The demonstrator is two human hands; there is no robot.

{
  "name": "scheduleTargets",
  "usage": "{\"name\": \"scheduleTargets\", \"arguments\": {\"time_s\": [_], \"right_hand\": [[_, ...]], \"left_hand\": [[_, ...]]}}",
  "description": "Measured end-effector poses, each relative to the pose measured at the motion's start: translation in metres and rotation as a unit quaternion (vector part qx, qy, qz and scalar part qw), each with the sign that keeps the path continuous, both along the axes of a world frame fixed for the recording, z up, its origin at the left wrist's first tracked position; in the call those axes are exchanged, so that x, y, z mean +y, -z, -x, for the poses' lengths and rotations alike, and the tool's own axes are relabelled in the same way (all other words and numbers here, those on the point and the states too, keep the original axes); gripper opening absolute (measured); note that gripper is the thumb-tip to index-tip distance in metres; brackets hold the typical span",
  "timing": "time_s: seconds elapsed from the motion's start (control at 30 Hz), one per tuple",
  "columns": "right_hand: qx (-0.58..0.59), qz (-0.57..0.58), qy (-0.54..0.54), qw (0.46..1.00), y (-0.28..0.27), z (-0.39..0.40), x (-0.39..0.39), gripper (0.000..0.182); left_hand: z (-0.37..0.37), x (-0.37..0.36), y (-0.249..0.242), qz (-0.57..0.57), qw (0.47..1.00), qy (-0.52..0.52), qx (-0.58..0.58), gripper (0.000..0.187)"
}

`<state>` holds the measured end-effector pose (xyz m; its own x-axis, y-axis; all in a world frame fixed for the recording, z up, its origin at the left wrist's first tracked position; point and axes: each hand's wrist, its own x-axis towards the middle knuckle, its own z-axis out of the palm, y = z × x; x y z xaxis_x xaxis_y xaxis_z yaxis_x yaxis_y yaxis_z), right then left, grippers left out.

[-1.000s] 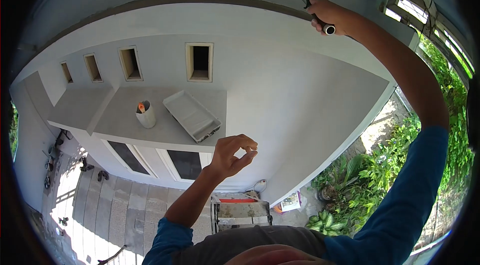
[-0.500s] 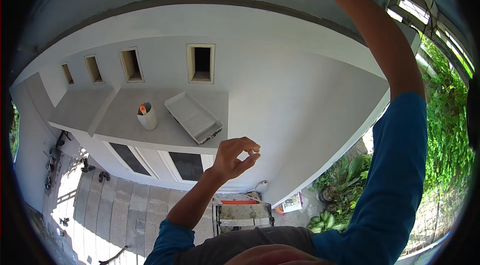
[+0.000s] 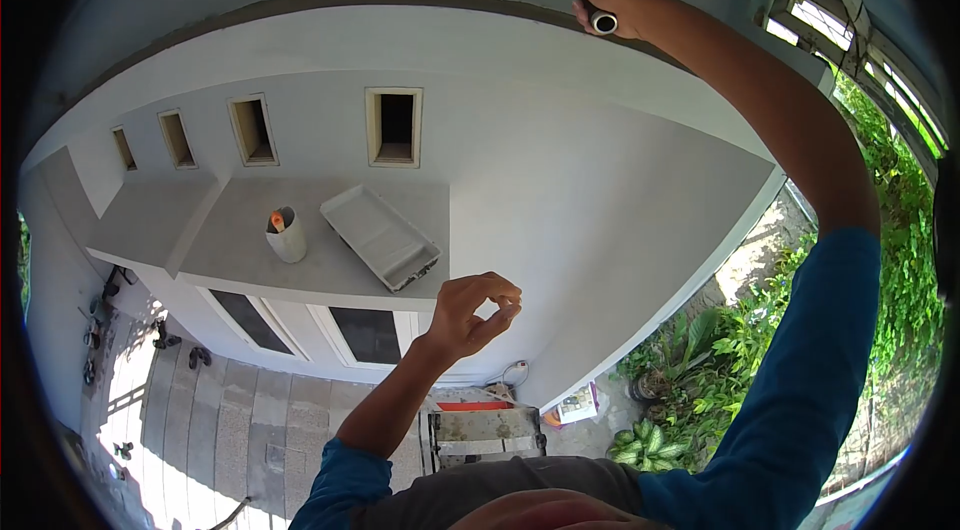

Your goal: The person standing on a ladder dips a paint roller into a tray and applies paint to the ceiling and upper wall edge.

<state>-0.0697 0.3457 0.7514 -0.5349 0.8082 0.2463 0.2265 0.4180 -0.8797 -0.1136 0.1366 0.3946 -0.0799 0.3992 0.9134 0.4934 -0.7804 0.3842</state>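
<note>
My right hand [image 3: 608, 2] is raised at the top right, closed around a dark handle with a round, light-ringed end [image 3: 603, 23]. A thin rod runs up from it towards the grey upper surface; its far end is out of view. My left hand [image 3: 477, 314] is lower, near the middle, its thumb and fingertips brought together in a ring. A small pale thing seems to sit between the fingertips, too small to make out. Left of it, a white paint tray [image 3: 380, 235] and a white container [image 3: 287, 238] with an orange-handled brush [image 3: 277, 221] stand on the grey ledge.
Four square openings, one of them a framed recess [image 3: 395, 128], line the white wall [image 3: 540, 160]. Far below are a paved floor [image 3: 235, 430], shoes, and a worn platform [image 3: 487, 427] with a red strip. Plants [image 3: 650, 445] grow at the right, under roof beams.
My right hand has come down from the top edge, bringing the dark handle into fuller view. The left hand keeps its pose. The ledge and wall have shifted slightly left in view.
</note>
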Motion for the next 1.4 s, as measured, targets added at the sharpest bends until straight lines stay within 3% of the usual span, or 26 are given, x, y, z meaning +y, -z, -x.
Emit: {"name": "scheduleTargets", "arguments": {"time_s": [0.2,0.27,0.33,0.47,0.63,0.77,0.8,0.83,0.93,0.97,1.07,1.2,1.27,1.3,1.33,1.37,1.4], "right_hand": [[0.091,-0.105,0.01,0.99,-0.076,0.07,0.096,0.021],[0.083,-0.078,0.011,0.993,-0.061,0.056,0.084,0.02],[-0.035,-0.107,-0.032,0.993,-0.022,0.022,0.048,0.014],[-0.065,-0.031,-0.014,0.997,0.021,-0.015,-0.019,0.015],[-0.037,0.022,-0.016,0.999,0.0,0.001,-0.003,0.02],[0.032,-0.022,-0.031,0.999,-0.046,0.042,0.044,0.026],[0.038,-0.084,-0.011,0.996,-0.061,0.053,0.059,0.017],[0.042,-0.143,0.01,0.989,-0.066,0.057,0.069,0.019],[0.032,-0.128,-0.001,0.991,-0.059,0.053,0.081,0.019],[-0.031,-0.134,-0.039,0.99,-0.041,0.032,0.05,0.027],[-0.099,-0.11,-0.026,0.989,0.001,0.002,0.012,0.037],[-0.107,-0.06,-0.039,0.992,0.009,-0.013,0.003,0.02],[-0.035,-0.065,-0.019,0.997,-0.001,-0.003,-0.002,0.052],[-0.012,-0.053,-0.018,0.998,-0.012,0.007,0.003,0.054],[-0.012,-0.051,-0.018,0.998,-0.026,0.021,0.016,0.054],[0.016,-0.082,0.014,0.996,-0.04,0.04,0.038,0.026],[0.043,-0.111,0.047,0.992,-0.049,0.054,0.058,0.02]], "left_hand": [[0.003,-0.016,0.002,0.0,1.0,-0.025,-0.006,0.013],[0.007,-0.017,0.002,-0.003,0.999,-0.035,-0.009,0.014],[0.009,-0.017,0.006,0.004,0.999,-0.035,-0.013,0.014],[0.009,-0.014,0.008,0.024,0.999,-0.032,-0.02,0.008],[0.006,-0.011,0.005,0.018,0.999,-0.02,-0.019,0.008],[0.004,-0.012,0.002,-0.005,0.999,-0.031,-0.006,0.014],[0.002,-0.012,0.002,-0.003,1.0,-0.031,-0.008,0.014],[0.001,-0.013,0.003,0.001,1.0,-0.029,-0.01,0.014],[-0.002,-0.01,0.005,-0.003,1.0,-0.017,-0.012,0.014],[-0.002,-0.009,0.005,-0.001,1.0,-0.016,-0.012,0.014],[-0.002,-0.006,0.005,-0.003,1.0,-0.016,-0.005,0.014],[-0.002,-0.003,0.003,-0.003,1.0,-0.008,-0.006,0.015],[-0.003,0.0,0.002,-0.004,1.0,-0.006,-0.001,0.015],[-0.004,0.001,0.002,-0.003,1.0,-0.003,-0.003,0.015],[-0.005,0.001,0.004,0.0,1.0,0.001,-0.005,0.015],[-0.007,0.0,0.003,0.002,1.0,0.001,-0.007,0.015],[-0.008,-0.001,0.002,-0.001,1.0,0.002,-0.006,0.016]]}}
